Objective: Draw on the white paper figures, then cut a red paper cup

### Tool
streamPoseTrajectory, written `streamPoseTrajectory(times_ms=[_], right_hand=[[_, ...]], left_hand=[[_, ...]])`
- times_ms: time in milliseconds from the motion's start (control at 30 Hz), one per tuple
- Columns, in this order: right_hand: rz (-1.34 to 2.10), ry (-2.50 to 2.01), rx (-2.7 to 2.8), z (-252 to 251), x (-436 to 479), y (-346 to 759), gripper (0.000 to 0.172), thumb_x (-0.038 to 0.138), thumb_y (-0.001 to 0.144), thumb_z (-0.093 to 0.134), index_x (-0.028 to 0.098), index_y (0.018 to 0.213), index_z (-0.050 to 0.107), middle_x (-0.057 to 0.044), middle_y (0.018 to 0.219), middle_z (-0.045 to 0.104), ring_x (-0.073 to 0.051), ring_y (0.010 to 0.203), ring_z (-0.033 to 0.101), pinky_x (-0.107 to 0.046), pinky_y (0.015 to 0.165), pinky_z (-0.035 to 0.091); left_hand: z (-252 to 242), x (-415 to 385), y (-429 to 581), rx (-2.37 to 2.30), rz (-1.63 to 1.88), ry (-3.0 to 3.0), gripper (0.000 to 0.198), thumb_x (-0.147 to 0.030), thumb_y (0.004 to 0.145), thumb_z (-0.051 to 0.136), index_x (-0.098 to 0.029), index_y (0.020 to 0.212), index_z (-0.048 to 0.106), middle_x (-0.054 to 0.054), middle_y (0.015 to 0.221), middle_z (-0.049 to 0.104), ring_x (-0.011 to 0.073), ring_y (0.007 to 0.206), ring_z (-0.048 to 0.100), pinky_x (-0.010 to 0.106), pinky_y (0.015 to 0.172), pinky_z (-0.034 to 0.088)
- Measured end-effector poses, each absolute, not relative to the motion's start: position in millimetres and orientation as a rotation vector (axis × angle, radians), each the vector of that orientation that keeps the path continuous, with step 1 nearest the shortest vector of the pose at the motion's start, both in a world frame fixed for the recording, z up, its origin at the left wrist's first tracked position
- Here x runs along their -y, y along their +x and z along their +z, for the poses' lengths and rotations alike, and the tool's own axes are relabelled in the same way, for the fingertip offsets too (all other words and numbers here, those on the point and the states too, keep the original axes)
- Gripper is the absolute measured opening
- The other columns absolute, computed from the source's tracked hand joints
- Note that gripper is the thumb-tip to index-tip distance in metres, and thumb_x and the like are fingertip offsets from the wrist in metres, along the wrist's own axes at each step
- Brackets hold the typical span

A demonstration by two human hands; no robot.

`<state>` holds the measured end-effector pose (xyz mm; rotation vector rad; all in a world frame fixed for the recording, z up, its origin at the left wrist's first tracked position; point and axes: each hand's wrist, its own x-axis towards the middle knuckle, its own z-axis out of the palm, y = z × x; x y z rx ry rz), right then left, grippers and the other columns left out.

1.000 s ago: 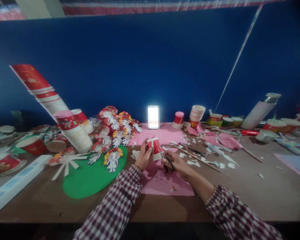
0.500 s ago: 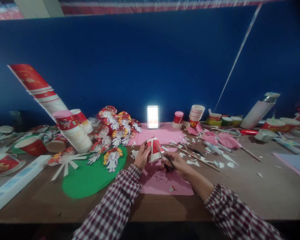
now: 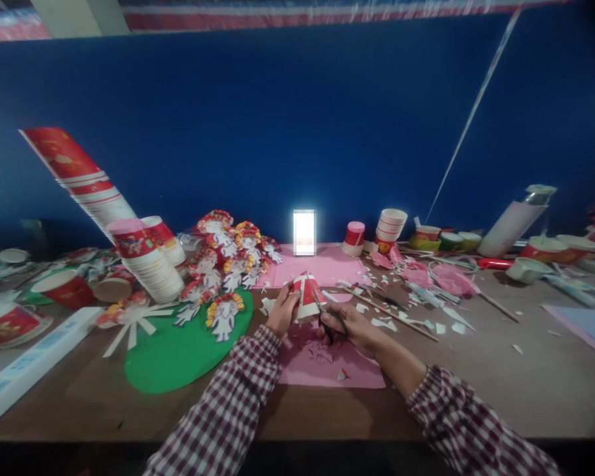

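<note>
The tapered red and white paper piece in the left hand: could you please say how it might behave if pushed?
The tapered red and white paper piece is probably light, since the left hand grips it by one side. It seems fairly stiff, showing no droop, but may bend where the black-handled metal scissors overlap it.

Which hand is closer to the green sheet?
Left. The left hand, holding a red-and-white paper piece, is just right of the green sheet; the right hand, gripping scissors, is farther right.

The left grip [image 3: 282, 315] covers part of the red-and-white paper cup [image 3: 305, 301]; pixelation masks a glowing rectangle [image 3: 305, 231]; the bottom edge crops both checked sleeves [image 3: 218, 410].
</note>
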<state>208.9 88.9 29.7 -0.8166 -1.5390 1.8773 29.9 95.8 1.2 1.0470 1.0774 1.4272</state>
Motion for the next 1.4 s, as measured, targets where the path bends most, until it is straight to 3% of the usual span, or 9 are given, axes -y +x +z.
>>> streamPoseTrajectory(times_ms=[133,600,833,1400], right_hand=[[1.874,-0.855,1.529,30,-89,209,0.041,0.049,0.070,0.070,0.015,0.087,0.056,0.000,0.065,0.064,-0.009,0.049,0.059,-0.014,0.038,0.036],[1.820,-0.861,1.499,29,-88,209,0.042,0.053,0.073,0.065,0.013,0.085,0.060,-0.002,0.063,0.064,-0.009,0.046,0.058,-0.014,0.035,0.037],[1.833,-0.814,1.514,28,-88,207,0.045,0.056,0.071,0.065,0.014,0.086,0.058,-0.001,0.065,0.063,-0.010,0.049,0.060,-0.014,0.036,0.038],[1.767,-0.847,1.561,26,-88,207,0.044,0.056,0.072,0.063,0.013,0.086,0.060,-0.001,0.060,0.063,-0.010,0.046,0.057,-0.016,0.035,0.038]], left_hand=[[3,-94,32,-1.130,1.426,1.104,0.042,-0.042,0.082,0.053,-0.017,0.116,0.050,0.009,0.111,0.062,0.0197,0.091,0.061,0.033,0.079,0.049],[14,-87,36,-1.284,1.440,1.178,0.039,-0.047,0.078,0.056,-0.019,0.104,0.052,0.005,0.086,0.064,0.0183,0.076,0.060,0.031,0.068,0.049],[11,-89,33,-1.253,1.406,1.225,0.037,-0.042,0.082,0.051,-0.018,0.110,0.048,0.007,0.099,0.063,0.0191,0.088,0.060,0.033,0.079,0.048],[12,-89,35,-1.274,1.450,1.232,0.037,-0.046,0.080,0.053,-0.018,0.104,0.051,0.008,0.098,0.063,0.0202,0.089,0.060,0.032,0.076,0.049]])
